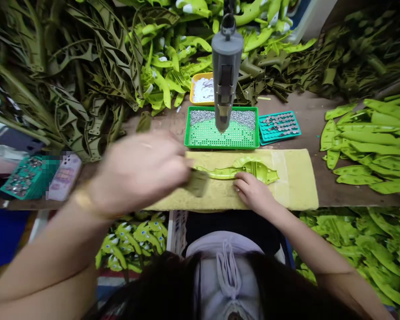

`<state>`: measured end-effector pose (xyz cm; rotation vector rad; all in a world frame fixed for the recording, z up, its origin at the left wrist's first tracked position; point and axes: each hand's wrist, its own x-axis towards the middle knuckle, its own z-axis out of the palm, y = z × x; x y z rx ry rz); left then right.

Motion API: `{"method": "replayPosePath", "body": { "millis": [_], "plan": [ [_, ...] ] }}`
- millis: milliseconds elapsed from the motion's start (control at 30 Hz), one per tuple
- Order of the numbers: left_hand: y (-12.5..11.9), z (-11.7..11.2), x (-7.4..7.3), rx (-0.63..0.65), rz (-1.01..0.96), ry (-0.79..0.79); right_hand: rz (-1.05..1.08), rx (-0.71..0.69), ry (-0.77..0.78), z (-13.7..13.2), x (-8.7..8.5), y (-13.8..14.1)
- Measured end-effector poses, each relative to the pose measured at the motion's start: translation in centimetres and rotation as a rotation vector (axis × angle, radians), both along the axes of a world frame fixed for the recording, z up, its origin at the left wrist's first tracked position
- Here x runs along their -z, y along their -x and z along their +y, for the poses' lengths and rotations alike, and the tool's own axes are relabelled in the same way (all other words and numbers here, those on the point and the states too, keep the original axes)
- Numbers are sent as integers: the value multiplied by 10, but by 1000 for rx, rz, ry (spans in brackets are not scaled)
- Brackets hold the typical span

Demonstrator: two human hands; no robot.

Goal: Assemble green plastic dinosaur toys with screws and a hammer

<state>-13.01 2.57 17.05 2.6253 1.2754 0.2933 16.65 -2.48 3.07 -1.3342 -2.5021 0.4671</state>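
Green plastic piece crosswise, narrow end left; right hand on it.

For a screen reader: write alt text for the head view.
A person's right hand presses a lime-green plastic piece onto a yellow towel, while the blurred left hand holds an olive piece. A grey power tool hangs above a green tray of metal studs.
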Motion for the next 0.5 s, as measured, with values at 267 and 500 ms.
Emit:
{"method": "replayPosePath", "body": {
  "millis": [267, 500],
  "plan": [
    [-116, 4, 111, 117, 155, -2, 175, -36, 35, -7, -4, -16],
    [-123, 0, 140, 98, -31, 38, 46, 65, -11, -7, -5, -29]
  ]
}}
